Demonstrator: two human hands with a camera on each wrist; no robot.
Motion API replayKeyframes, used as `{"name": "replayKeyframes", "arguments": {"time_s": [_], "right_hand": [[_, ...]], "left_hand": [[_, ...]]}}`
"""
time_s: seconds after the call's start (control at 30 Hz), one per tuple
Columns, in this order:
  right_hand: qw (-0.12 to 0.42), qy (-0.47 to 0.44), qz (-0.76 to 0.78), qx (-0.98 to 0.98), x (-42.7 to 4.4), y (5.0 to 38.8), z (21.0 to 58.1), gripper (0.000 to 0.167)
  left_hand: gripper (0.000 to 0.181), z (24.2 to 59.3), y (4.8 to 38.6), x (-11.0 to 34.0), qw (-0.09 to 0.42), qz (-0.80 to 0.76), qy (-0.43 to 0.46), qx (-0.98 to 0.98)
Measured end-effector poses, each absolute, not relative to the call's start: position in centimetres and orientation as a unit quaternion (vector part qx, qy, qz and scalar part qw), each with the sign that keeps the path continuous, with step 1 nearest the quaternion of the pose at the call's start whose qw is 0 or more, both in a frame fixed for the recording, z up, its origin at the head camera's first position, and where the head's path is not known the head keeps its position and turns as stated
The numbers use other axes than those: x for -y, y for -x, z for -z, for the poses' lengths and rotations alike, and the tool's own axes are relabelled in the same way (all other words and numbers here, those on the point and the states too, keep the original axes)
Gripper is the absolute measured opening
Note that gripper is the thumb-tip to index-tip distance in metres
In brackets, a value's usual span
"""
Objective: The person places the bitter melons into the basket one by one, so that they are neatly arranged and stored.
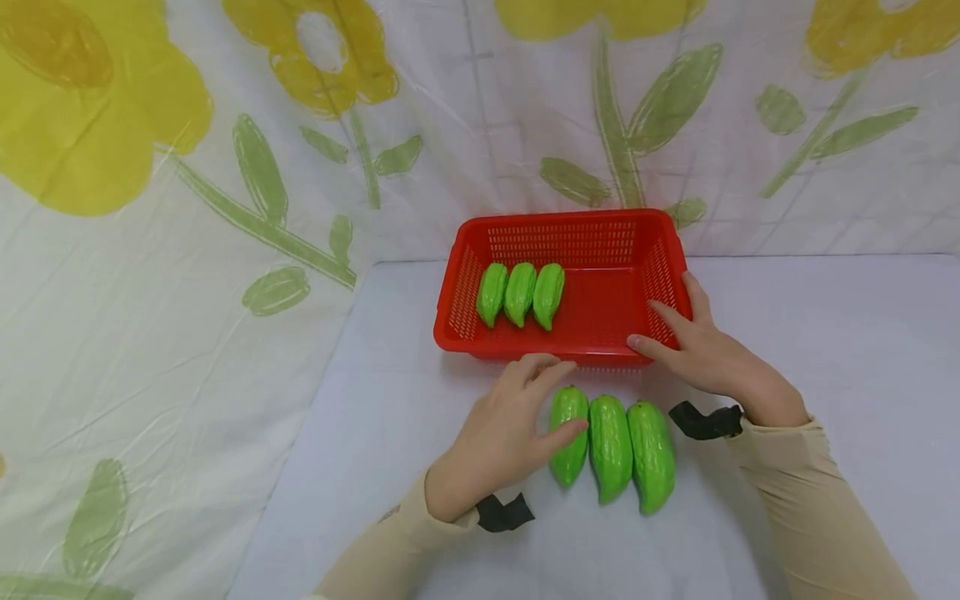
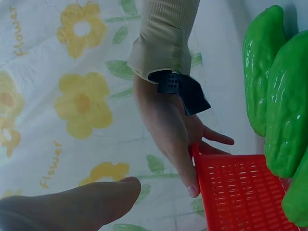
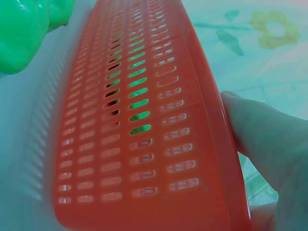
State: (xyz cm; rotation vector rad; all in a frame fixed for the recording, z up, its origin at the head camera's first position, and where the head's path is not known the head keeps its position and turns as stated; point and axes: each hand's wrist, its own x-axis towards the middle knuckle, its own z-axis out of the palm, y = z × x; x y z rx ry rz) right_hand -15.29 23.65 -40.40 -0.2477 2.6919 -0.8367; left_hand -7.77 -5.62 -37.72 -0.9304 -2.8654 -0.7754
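Observation:
Three shiny green bitter gourds (image 1: 612, 450) lie side by side on the table in front of a red plastic basket (image 1: 555, 354). Inside the basket, three more bitter gourds (image 1: 520, 296) stand in a row on its left side. My left hand (image 1: 498, 425) hovers by the leftmost gourd on the table, fingers spread and loosely bent, thumb across that gourd in the head view; nothing shows in its grasp. At the basket's front right corner my right hand (image 1: 705, 350) grips the rim, some fingers inside and others outside. Its thumb (image 3: 260, 130) lies along the rim in the right wrist view.
A white-covered table (image 1: 825, 333) bears everything. Behind it and at the left hangs a pale cloth (image 1: 465, 108) printed with yellow flowers. The basket stands near the table's back edge. Dark straps (image 1: 504, 512) sit at both wrists.

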Motion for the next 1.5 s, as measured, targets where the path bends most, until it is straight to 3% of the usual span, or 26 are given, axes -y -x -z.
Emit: {"name": "replayKeyframes", "arguments": {"time_s": [1.5], "right_hand": [[0.159,0.089,0.285,-0.941,-23.8,15.5,40.4,0.095]], "left_hand": [[0.073,42.7,9.4,3.8,-0.094,0.206,0.261,0.938]]}}
